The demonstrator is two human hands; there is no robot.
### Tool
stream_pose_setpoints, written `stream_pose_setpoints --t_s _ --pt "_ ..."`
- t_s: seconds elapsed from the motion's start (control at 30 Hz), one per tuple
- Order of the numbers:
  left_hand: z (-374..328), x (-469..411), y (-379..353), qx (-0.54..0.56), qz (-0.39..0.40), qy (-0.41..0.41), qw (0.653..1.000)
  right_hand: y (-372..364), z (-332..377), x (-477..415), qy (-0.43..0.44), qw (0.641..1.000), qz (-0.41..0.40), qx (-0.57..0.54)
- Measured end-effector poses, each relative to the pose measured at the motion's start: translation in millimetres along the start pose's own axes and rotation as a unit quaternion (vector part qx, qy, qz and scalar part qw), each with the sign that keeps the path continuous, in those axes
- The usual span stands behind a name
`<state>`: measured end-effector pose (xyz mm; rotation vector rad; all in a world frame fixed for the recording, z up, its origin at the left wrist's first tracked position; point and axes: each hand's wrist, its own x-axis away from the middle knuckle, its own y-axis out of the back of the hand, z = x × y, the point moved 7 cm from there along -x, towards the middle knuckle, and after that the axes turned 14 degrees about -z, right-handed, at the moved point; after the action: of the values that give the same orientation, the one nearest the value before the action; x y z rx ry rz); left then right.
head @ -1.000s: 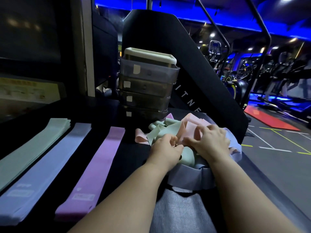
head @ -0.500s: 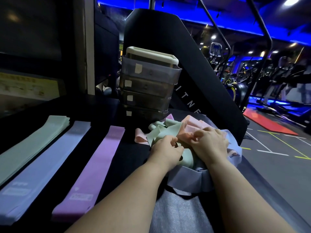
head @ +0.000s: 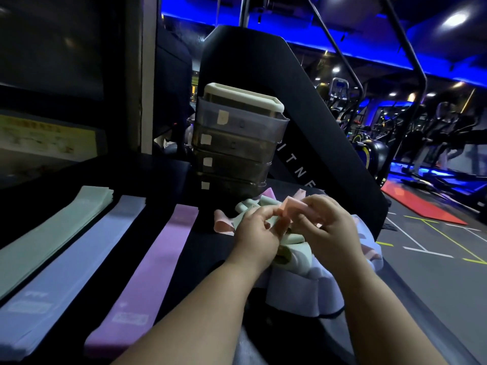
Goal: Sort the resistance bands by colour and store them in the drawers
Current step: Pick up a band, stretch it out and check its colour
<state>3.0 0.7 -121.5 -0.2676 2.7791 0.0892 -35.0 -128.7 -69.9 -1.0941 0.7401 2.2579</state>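
Pink band (head: 295, 205) is being pinched by left hand (head: 257, 234) and right hand (head: 328, 229) together, just above the jumbled pile (head: 299, 259).

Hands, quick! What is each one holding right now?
Left hand: pinching the pink band.
Right hand: pinching the same pink band.

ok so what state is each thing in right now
drawer unit, all four drawers look closed
green stack, flat, sorted
blue band, flat, sorted
purple band, flat, sorted
pink band, folded, held above pile
pile, tangled, unsorted
left hand, pinching pink band
right hand, pinching pink band
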Motion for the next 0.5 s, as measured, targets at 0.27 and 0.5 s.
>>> stream_pose_setpoints --t_s 0.27,0.5 --pt "-25 11 15 0.060 0.027 -0.014 0.998 0 -5 1 -0.087 0.989 0.029 -0.115" --pt "-32 3 24 0.155 -0.024 0.009 0.988 -4 -7 6 -0.168 0.958 0.114 -0.204"
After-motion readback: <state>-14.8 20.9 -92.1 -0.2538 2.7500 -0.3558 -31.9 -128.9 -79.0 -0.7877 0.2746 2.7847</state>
